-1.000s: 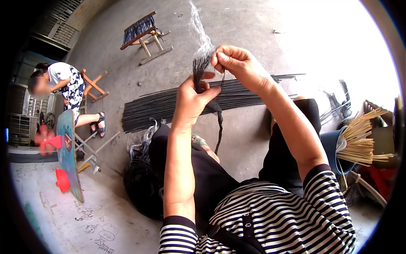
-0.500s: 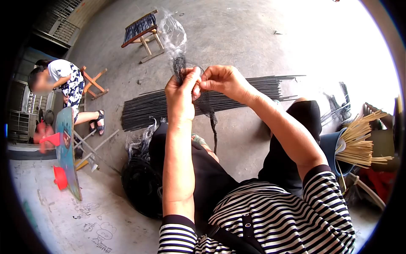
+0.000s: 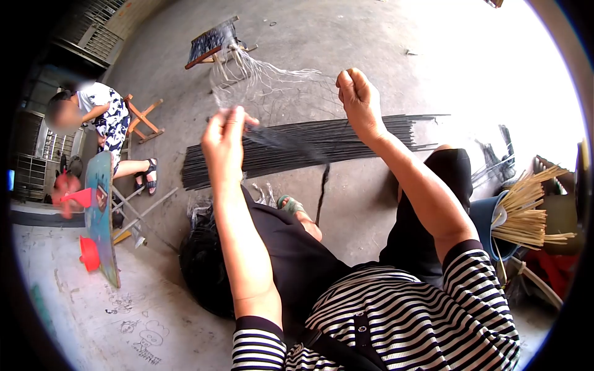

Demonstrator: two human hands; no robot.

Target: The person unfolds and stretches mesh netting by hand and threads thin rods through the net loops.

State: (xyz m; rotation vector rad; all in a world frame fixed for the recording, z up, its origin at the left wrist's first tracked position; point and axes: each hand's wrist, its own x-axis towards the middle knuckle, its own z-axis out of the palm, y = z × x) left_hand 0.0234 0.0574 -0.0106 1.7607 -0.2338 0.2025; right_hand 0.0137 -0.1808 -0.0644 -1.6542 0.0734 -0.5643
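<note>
My left hand point(image 3: 224, 143) is closed, with fingers pinched at the base of a bunch of pale, see-through strands point(image 3: 246, 68) that fans out above it to the right. A blurred swath of fine black strands point(image 3: 281, 142) trails from this hand down to the right and gathers into a thin black cord point(image 3: 323, 185) hanging between my knees. Farther right and higher, my right hand point(image 3: 359, 102) is closed with its fingertips pressed together. A faint thin thread seems to run near its fingertips, but I cannot make out what it grips.
Long thin black rods point(image 3: 365, 139) lie bundled on the floor. Pale sticks stand in a blue bucket point(image 3: 486, 216) at right. A folding stool point(image 3: 207, 46) stands ahead. At left, a person point(image 3: 102, 114) bends beside a small tilted table point(image 3: 101, 210) and a wooden stand point(image 3: 145, 117).
My hands were together over the bunch; now they are apart, the left lower and leftward, the right upward and rightward. The pale strands have spread out toward the right.
</note>
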